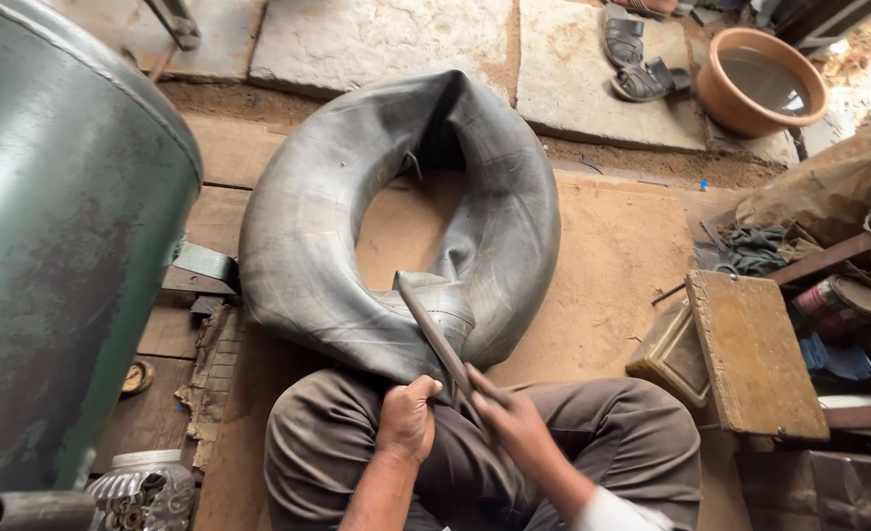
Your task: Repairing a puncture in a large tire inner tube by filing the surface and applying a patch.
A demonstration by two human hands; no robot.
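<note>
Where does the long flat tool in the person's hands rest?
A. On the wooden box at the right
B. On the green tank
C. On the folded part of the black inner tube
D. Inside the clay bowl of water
C: the long flat tool, held by the left hand and the right hand, lies across the folded part of the black inner tube.

Soft daylight, glare top right, wide-angle bending at edges.
</note>
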